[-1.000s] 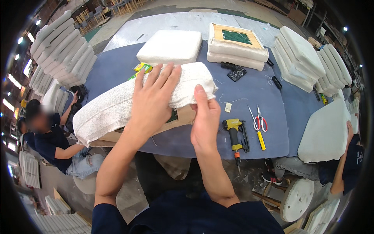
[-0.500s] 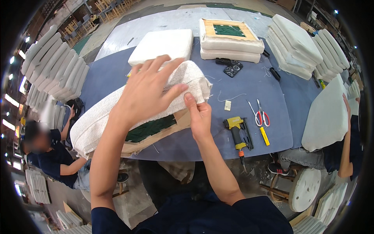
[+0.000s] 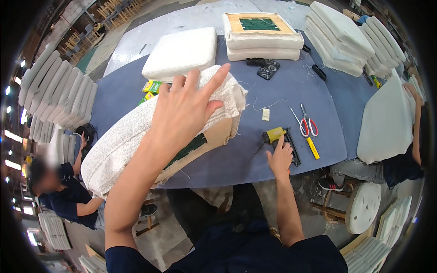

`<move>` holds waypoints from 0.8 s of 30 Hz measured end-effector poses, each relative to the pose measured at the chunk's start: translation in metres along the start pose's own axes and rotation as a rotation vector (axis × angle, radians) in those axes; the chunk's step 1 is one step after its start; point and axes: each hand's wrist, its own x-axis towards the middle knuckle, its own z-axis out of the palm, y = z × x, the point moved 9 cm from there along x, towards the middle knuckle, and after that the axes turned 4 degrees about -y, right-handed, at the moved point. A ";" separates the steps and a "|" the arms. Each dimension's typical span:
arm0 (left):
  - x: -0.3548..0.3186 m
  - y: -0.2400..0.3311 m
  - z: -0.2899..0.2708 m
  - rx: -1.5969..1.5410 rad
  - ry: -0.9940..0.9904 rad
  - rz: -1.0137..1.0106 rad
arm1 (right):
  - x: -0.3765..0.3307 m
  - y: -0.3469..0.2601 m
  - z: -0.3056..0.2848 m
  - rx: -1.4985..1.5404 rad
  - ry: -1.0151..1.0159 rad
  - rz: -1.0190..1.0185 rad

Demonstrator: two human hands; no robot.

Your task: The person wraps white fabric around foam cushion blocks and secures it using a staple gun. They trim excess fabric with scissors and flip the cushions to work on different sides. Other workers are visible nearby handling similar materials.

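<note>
A seat cushion with a wooden base (image 3: 218, 132) and dark green webbing (image 3: 189, 149) sits tilted at the table's front. Textured off-white fabric (image 3: 129, 125) is draped over it. My left hand (image 3: 182, 102) lies over the fabric near its right end, open, with fingers spread. My right hand (image 3: 281, 159) is on the handle of a yellow-and-black staple gun (image 3: 274, 134), thumb apart and fingers stretched; its palm hides most of the handle. Red-handled scissors (image 3: 309, 126) lie right of the staple gun, beside a yellow-handled tool (image 3: 312, 148).
Further back are a white cushion (image 3: 182, 52), stacked cushions (image 3: 264, 43), and a dark patterned object (image 3: 268, 69). Green-and-yellow boxes (image 3: 151, 86) lie behind the draped cushion. Co-workers sit at left (image 3: 59, 186) and right (image 3: 400, 168), the right one holding a pale cushion (image 3: 384, 123).
My right hand has let go of the fabric edge and moved right onto the staple gun. My left hand stays over the fabric, its index finger now stretched further out.
</note>
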 end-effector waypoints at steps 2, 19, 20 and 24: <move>0.003 0.003 -0.001 0.003 -0.005 -0.001 | 0.003 0.030 0.028 -0.009 -0.028 0.018; -0.003 0.005 0.000 0.054 0.023 -0.036 | -0.038 -0.171 -0.172 1.309 0.029 -0.523; -0.004 0.005 0.000 0.051 0.027 -0.034 | -0.035 -0.174 -0.163 1.302 -0.002 -0.518; 0.003 0.003 0.005 0.069 0.002 -0.075 | -0.024 -0.177 -0.147 1.245 0.073 -0.586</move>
